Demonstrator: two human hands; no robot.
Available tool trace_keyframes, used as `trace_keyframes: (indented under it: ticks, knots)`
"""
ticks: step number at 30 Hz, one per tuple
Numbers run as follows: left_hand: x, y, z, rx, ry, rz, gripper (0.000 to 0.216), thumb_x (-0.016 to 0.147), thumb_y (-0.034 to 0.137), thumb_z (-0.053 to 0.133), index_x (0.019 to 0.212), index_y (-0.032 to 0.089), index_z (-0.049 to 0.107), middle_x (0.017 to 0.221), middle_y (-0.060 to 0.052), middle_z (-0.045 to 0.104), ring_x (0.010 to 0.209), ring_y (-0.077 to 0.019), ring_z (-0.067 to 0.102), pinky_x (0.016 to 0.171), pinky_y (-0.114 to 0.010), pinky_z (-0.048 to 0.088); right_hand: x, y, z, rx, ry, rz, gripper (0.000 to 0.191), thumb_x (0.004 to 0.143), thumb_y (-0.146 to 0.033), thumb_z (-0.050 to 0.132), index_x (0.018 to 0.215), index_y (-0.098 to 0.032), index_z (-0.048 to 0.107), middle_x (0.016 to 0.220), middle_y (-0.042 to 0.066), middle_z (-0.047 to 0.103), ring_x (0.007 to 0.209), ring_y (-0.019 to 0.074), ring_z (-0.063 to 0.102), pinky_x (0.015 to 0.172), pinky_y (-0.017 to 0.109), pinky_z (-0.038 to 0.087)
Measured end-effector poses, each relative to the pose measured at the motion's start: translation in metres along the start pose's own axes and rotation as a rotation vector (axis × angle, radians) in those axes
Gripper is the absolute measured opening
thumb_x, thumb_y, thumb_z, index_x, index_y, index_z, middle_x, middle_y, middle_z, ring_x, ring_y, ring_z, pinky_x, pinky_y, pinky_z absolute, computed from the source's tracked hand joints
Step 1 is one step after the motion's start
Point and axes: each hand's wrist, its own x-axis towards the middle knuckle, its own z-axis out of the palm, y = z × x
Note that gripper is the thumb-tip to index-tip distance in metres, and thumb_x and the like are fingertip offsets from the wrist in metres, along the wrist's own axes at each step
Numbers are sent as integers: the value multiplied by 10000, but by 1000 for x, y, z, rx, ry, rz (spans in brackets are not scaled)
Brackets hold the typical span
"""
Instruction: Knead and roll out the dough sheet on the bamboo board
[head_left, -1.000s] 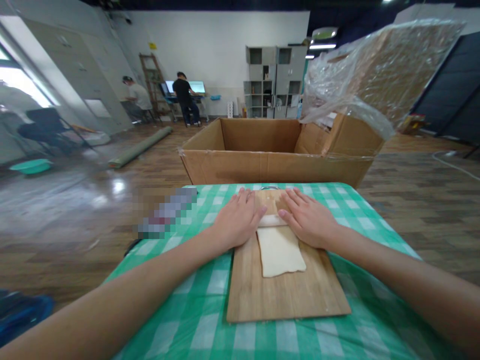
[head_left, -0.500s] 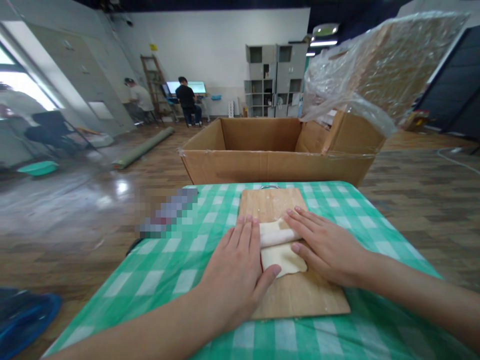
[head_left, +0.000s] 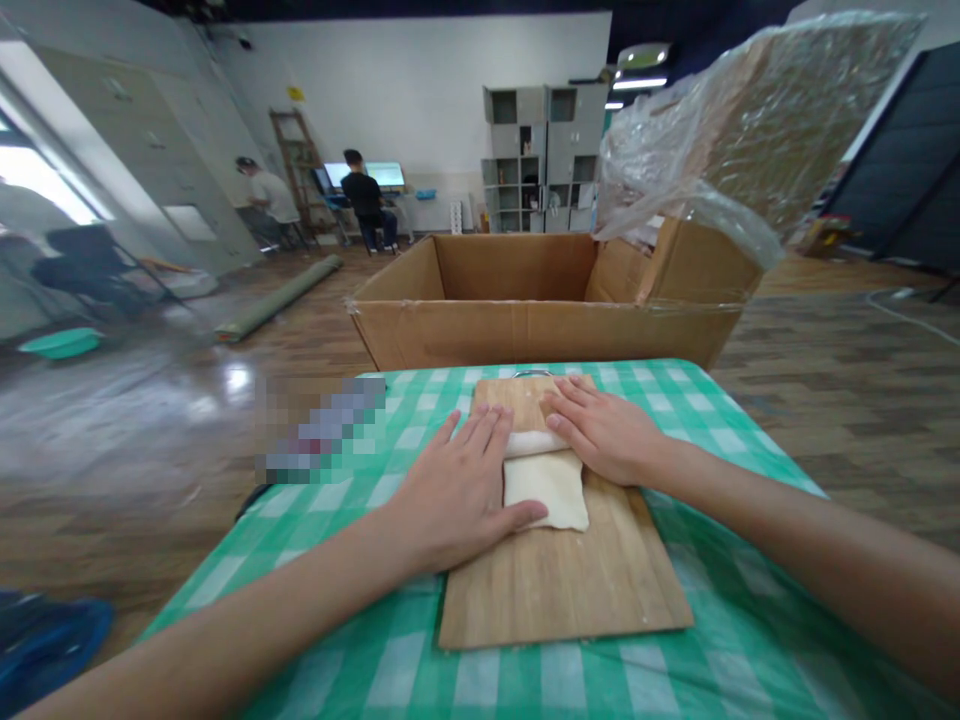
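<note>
- 1 left hand (head_left: 459,492), flat and unclenched, lies over the left end of the rolling pin (head_left: 536,443) on the wooden board (head_left: 566,595), thumb across the dough (head_left: 546,488).
- 1 right hand (head_left: 606,428), fingers outstretched, covers the pin's right end.
- Dough lies mid-board, partly under the pin.
- 1 cardboard box (head_left: 540,336) stands beyond the board's far end.

- Left forearm (head_left: 255,620): bare, rising from the lower left corner.
- Left hand (head_left: 454,492): palm down near the centre, fingers straight and pointing upward, thumb stretched right.
- Right forearm (head_left: 787,525): bare, slanting in from the lower right.
- Right hand (head_left: 604,430): palm down right of centre, slightly higher, fingers extended toward the upper left.
</note>
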Motion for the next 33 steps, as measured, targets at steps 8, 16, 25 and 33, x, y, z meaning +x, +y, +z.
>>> trace_keyframes:
  ticks: [8,16,25,33]
  knots:
    - [7,-7,7,-46,51,-74,658,1089,529,228,1497,81,486,1560,-207,507,1429,-348,506,1141,-524,424,-14,-15,0,-13,-8,68,646,1103,-473,223,1479,-66,556,1565,196,507,1512,329,388,1246,532,325]
    - [-37,10,4,-7,97,80,710,1063,559,341,1566,61,386,1629,-211,402,1535,-324,358,1251,-506,295,-77,-61,-10,-5,42,66,703,1058,-539,389,1598,-89,385,1653,202,362,1542,346,323,1240,567,334]
    - [60,-35,14,-10,65,120,640,1112,447,159,1449,55,537,1576,-200,490,1524,-267,383,1252,-434,263,-9,-3,3,-55,-1,127,625,1098,-465,264,1397,-40,611,1537,235,527,1499,365,400,1224,558,348]
    - [26,-25,17,-27,73,60,654,1106,489,188,1524,59,451,1592,-208,464,1490,-311,433,1194,-476,365,-40,-40,-1,-55,33,206,716,1090,-523,246,1493,10,503,1566,264,474,1509,362,382,1229,537,356]
